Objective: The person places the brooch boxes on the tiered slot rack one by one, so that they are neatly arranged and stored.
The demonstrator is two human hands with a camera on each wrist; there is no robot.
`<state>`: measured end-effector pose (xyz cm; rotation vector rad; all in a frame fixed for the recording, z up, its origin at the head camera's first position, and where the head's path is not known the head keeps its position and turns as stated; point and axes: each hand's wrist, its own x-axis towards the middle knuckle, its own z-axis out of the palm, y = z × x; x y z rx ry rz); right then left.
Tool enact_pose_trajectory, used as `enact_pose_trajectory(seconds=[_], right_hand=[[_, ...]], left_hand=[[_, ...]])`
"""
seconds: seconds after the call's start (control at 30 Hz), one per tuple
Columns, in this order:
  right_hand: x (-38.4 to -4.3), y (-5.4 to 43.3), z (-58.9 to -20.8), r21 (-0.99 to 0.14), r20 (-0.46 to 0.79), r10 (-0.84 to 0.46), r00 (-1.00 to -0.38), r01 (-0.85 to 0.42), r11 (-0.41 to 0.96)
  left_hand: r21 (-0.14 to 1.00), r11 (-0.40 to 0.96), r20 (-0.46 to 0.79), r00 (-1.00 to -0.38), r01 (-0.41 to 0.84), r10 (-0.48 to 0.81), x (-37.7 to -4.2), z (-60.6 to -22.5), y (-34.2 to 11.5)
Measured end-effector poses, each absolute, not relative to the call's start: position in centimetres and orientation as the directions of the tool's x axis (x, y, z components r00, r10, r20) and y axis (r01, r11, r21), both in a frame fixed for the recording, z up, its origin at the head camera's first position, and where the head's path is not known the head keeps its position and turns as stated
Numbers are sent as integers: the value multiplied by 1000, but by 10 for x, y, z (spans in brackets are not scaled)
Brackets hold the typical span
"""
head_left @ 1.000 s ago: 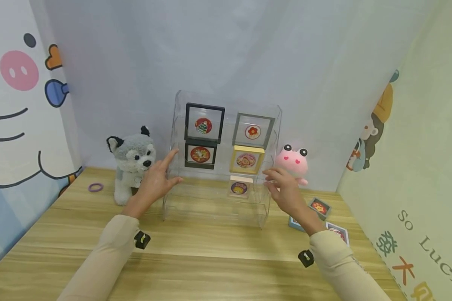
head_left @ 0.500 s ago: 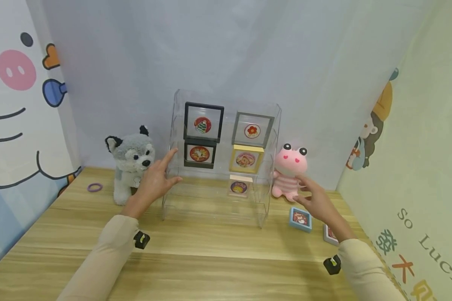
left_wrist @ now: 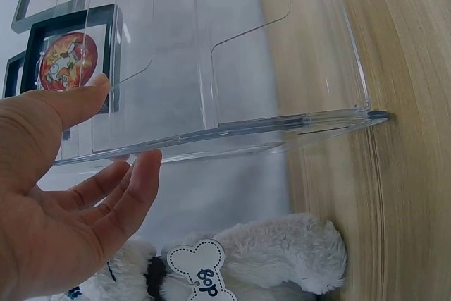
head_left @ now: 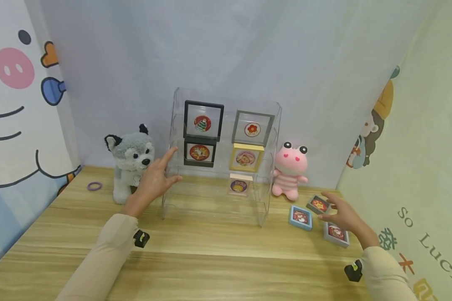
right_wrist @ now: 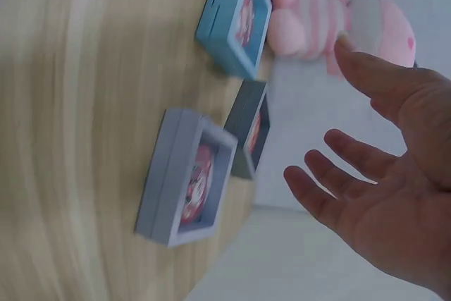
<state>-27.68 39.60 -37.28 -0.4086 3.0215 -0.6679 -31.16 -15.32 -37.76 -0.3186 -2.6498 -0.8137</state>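
My left hand [head_left: 154, 179] is at the left side panel of a clear acrylic display stand [head_left: 214, 211]. In the left wrist view, its thumb and fingers [left_wrist: 144, 177] are spread on either side of the panel's edge, fingertips right at it. My right hand [head_left: 342, 215], fingers apart with nothing between them, is over the right of the table beside a small dark grey frame [head_left: 318, 205]. Near it lie a light blue frame [head_left: 300, 218] and a pale grey-lilac frame [right_wrist: 187, 181], each with a round red picture inside.
The stand bears several frames, among them a black frame [head_left: 203, 121] and a yellow frame [head_left: 246, 158]. A plush husky [head_left: 132, 154] sits left of it, a pink plush frog [head_left: 291, 171] right. A purple ring [head_left: 94, 186] lies at the left of the wooden table [head_left: 211, 276].
My right hand has moved from the stand's right side, past the pink frog, to the frames at the right, bringing them into fuller view. My left hand stays at the stand.
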Motion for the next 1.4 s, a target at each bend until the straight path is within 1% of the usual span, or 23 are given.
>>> enact_pose_trajectory(seconds=[0.23, 0.37, 0.5, 0.6, 0.8, 1.1, 1.27, 1.4], right_hand=[[-270, 424, -378, -431, -107, -201, -974, -136, 892], [-268, 435, -382, -423, -174, -188, -967, -99, 901], [-267, 443, -391, -416, -215, -206, -955, -101, 904], [-266, 445, -396, -418, -215, -219, -952, -113, 901], [-265, 446, -403, -426, -222, -179, -959, -69, 902], [-265, 445, -409, -421, -215, -154, -964, -51, 906], [-267, 446, -411, -416, -195, -157, -968, -63, 907], [-267, 447, -415, -391, -160, -156, -975, -82, 917]], left_hand=[[495, 813, 391, -914, 308, 109, -313, -376, -154], [491, 812, 399, -910, 315, 112, -313, -375, -154], [492, 811, 398, -910, 317, 114, -313, -375, -154], [498, 808, 392, -913, 313, 112, -313, -375, -154], [496, 811, 387, -915, 310, 113, -313, -376, -152], [486, 812, 399, -909, 323, 122, -313, -377, -152], [490, 811, 396, -910, 321, 121, -313, -376, -152], [499, 808, 388, -914, 314, 115, -311, -376, -153]])
